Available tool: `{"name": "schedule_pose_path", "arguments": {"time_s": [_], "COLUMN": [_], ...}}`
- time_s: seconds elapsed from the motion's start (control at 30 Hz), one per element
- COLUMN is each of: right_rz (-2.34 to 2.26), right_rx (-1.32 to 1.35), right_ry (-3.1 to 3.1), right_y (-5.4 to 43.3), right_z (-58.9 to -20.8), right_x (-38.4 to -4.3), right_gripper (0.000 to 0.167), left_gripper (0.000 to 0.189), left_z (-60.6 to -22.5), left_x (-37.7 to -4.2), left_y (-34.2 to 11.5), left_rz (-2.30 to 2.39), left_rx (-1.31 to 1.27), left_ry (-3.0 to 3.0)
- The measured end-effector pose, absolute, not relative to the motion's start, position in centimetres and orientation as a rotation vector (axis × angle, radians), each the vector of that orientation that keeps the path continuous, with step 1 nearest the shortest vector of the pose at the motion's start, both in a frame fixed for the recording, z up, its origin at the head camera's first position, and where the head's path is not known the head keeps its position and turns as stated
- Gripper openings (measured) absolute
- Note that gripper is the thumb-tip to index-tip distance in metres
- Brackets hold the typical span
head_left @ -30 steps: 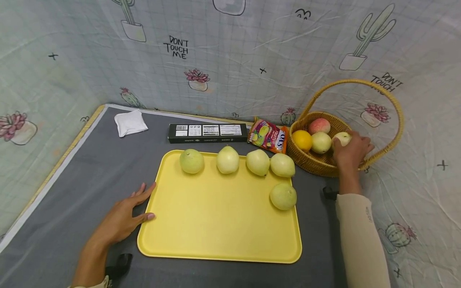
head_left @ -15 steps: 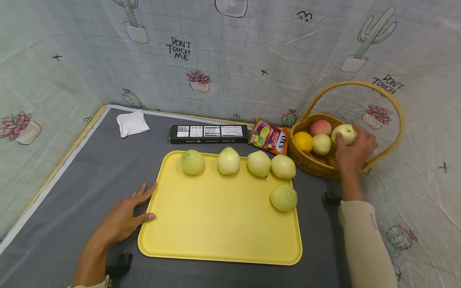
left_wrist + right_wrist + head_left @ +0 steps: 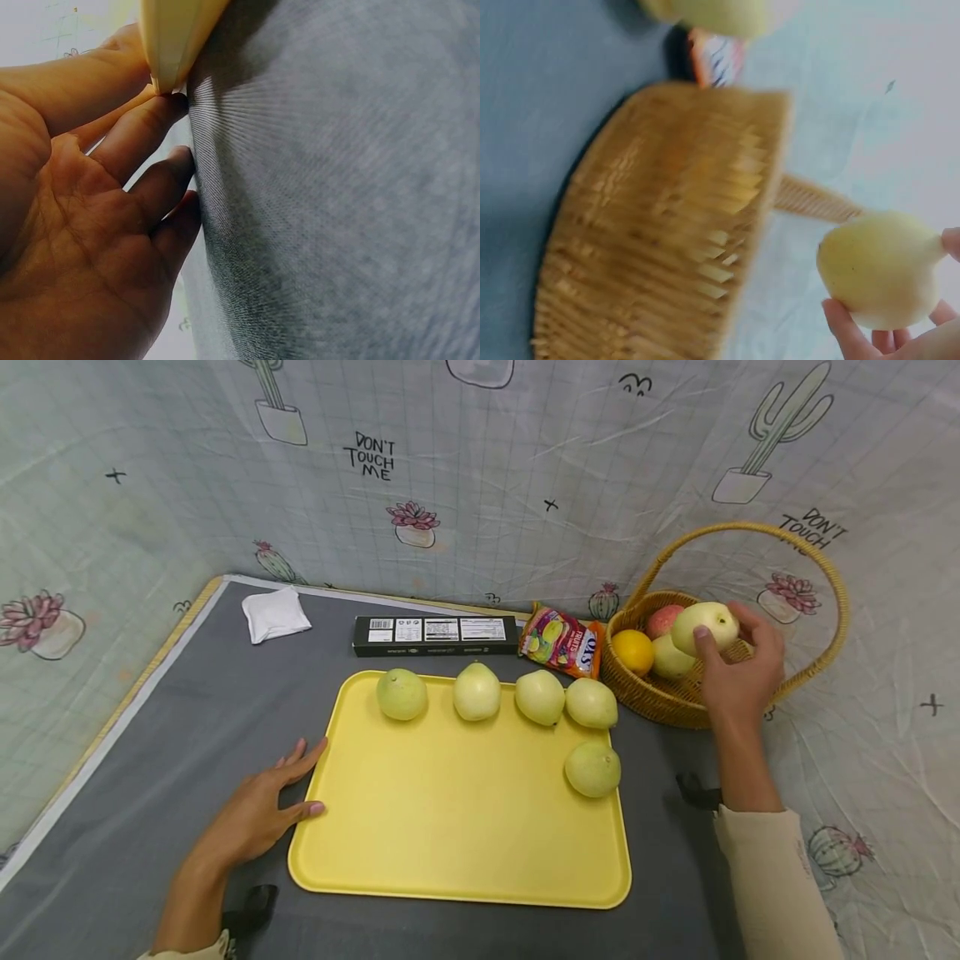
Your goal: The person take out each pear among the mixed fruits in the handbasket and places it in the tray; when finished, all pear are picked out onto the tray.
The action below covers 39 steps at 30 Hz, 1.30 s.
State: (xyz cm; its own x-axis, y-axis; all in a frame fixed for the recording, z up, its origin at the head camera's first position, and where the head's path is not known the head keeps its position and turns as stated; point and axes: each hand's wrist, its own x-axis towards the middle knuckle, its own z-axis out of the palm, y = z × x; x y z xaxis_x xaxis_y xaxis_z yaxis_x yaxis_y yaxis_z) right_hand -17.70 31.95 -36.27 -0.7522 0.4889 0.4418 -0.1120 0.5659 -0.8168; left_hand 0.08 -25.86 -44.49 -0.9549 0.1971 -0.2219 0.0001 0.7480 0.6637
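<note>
Above the right part of the wicker basket (image 3: pixel 651 700), my right hand (image 3: pixel 746 672) grips a pale yellow-green pear (image 3: pixel 703 628) between thumb and fingers. In the right wrist view the pear (image 3: pixel 881 270) stands clear of the basket rim. My left hand (image 3: pixel 251 818) lies at the left edge of a yellow tray (image 3: pixel 450 818), its fingers spread and its thumb and forefinger touching the rim. The left wrist view shows its fingertips on the grey cloth beside the tray edge (image 3: pixel 176 45). Several pale green pear-like fruits (image 3: pixel 476 692) line the tray's back and right side.
Inside the basket sit an orange (image 3: pixel 633 652), a pinkish peach (image 3: pixel 663 620) and another pale green fruit (image 3: pixel 671 658); its tall handle (image 3: pixel 738 527) arches above. Behind the tray lie a black box (image 3: pixel 435 637), a colourful snack packet (image 3: pixel 561 642) and a white packet (image 3: pixel 275 615).
My right hand has lifted the pear up out of the basket, turning it and bringing it slightly nearer. The left hand and the fruits on the tray have stayed put.
</note>
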Motion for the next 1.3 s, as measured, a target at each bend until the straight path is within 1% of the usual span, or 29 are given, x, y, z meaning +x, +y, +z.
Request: {"name": "schedule_pose_path", "arguments": {"time_s": [0.23, 0.63, 1.0, 1.3], "right_rz": [1.285, 1.450, 1.447, 1.288], "right_rx": [-0.136, 0.175, 0.409, 0.607], "right_ry": [-2.217, -2.404, -2.642, -2.838], "right_y": [29.3, 24.9, 22.8, 21.6], "right_z": [-34.8, -35.8, -38.1, -39.1], "right_x": [-14.8, -10.5, -8.8, -8.8], "right_gripper": [0.046, 0.049, 0.048, 0.049], "left_gripper": [0.098, 0.098, 0.099, 0.098], "left_z": [-44.6, -44.6, -44.6, -44.6], "left_x": [0.0, 0.1, 0.1, 0.1], "left_y": [-25.8, -25.8, -25.8, -25.8], "left_rz": [1.003, 1.012, 0.999, 1.001], "left_rx": [0.156, 0.159, 0.155, 0.171], "left_ry": [2.681, 2.682, 2.683, 2.688]}}
